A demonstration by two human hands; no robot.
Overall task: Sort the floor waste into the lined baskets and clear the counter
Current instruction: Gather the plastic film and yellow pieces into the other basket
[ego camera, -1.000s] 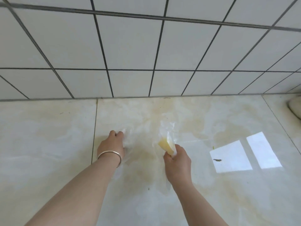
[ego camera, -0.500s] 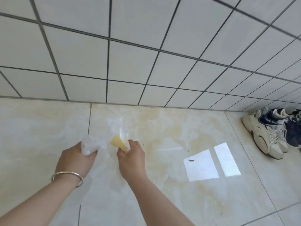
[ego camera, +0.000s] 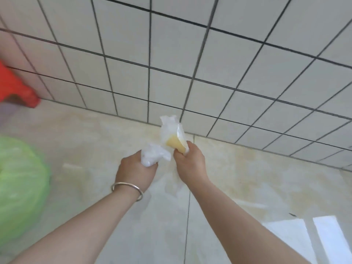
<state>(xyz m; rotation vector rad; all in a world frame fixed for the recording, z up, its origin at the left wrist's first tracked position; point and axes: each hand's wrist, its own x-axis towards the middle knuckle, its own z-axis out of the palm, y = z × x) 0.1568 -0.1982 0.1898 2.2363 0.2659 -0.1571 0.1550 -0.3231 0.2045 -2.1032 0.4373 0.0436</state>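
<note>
from my feed, nearest the camera i see both bare forearms reaching forward over the glossy cream marble-look floor tiles [ego camera: 247,178], with bright window reflections low on the right. the left wrist wears a thin silver metal bangle [ego camera: 127,188]. the left hand [ego camera: 136,171] has its fingers curled tight around a crumpled white plastic wad [ego camera: 154,154], which bulges out above the fist. just beside it, the right hand [ego camera: 190,162] has its fingers closed round the lower end of a clear plastic bag with a pale yellow wedge inside [ego camera: 172,137]; the bag stands up out of the fist, its loose top crinkled. the two bundles sit close together, almost touching; i cannot tell whether they actually meet. both are held up off the floor.

off to the left, at the frame edge, i see a blurred translucent green plastic liner [ego camera: 20,187] bulging over something round; its rim is too smeared to read. further back on the left is a blurred red plastic object [ego camera: 14,86] against the wall. beyond the hands rises the white square-tiled wall with dark grout lines [ego camera: 228,63], meeting the floor just past the held bag.
</note>
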